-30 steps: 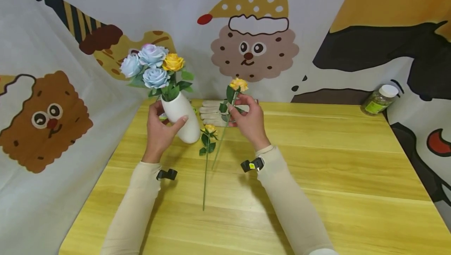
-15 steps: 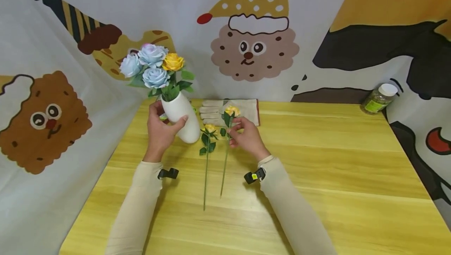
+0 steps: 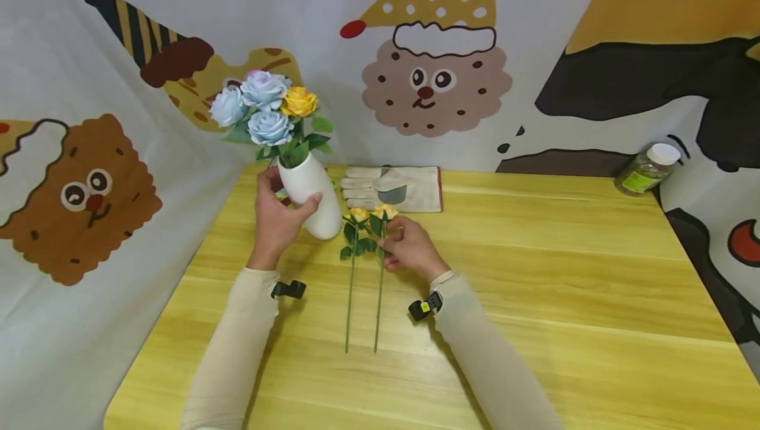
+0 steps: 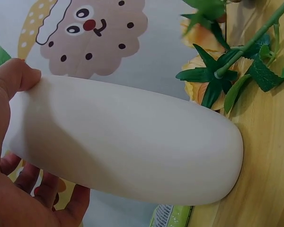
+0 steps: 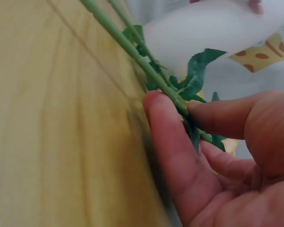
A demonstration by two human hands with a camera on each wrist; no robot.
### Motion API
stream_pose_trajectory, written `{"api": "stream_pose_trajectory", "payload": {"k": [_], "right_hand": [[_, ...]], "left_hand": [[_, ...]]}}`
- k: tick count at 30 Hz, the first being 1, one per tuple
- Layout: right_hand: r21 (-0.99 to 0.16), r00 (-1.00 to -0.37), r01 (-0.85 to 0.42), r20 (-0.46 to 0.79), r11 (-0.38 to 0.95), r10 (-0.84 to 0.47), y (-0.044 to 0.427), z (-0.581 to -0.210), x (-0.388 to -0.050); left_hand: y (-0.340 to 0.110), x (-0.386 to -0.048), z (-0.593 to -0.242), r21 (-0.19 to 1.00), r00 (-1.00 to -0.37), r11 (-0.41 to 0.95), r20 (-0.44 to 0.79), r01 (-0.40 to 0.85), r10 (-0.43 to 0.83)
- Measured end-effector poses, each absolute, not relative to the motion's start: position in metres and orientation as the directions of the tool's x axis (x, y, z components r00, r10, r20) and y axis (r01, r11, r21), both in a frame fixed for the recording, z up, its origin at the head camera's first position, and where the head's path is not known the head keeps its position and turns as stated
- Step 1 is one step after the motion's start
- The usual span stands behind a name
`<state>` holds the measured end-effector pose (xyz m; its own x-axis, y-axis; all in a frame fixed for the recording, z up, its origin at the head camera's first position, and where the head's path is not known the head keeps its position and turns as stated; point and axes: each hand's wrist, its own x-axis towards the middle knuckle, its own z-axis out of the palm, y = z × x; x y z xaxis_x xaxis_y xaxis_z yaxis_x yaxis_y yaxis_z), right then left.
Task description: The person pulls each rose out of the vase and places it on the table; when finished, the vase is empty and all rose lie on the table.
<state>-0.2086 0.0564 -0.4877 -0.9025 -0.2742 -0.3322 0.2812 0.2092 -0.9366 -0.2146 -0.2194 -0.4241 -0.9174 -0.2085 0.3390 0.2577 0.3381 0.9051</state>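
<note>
My left hand (image 3: 278, 222) grips a white vase (image 3: 311, 196) round its side, thumb in front and fingers behind. The vase tilts, its mouth leaning left. Light blue roses (image 3: 265, 105) and a deeper yellow rose (image 3: 299, 101) fill its mouth. Close to the tabletop, my right hand (image 3: 412, 245) pinches the green stem (image 5: 128, 45) of a pale yellow rose (image 3: 385, 212) between thumb and fingers. A second yellow rose (image 3: 359, 214) lies just to its left, the two stems roughly side by side. In the left wrist view the vase's base (image 4: 229, 161) meets the wood.
Folded work gloves (image 3: 415, 189) lie behind the roses by the back cloth. A lidded jar (image 3: 648, 169) stands at the table's far right corner. Behind the vase, part of a green packet (image 4: 173, 215) shows. Printed cloth hangs along the table's back and left sides.
My right hand has lowered the pale yellow rose toward me and down, beside the other rose. The gloves behind are uncovered. My left hand keeps its hold on the vase.
</note>
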Motion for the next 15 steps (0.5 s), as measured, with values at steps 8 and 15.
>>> {"api": "stream_pose_trajectory", "payload": {"k": [8, 15], "right_hand": [[-0.912, -0.942, 0.147, -0.248, 0.383, -0.228, 0.0536, -0.4972, -0.2088], [-0.803, -0.971, -0.017, -0.128, 0.595, -0.2, 0.0527, -0.4931, -0.2085]], "left_hand": [[-0.2186, -0.2146, -0.4229, 0.906, -0.918, 0.335, 0.338, 0.257, -0.21], [-0.2183, -0.2156, -0.4237, 0.908, -0.919, 0.34, 0.329, 0.244, -0.219]]}}
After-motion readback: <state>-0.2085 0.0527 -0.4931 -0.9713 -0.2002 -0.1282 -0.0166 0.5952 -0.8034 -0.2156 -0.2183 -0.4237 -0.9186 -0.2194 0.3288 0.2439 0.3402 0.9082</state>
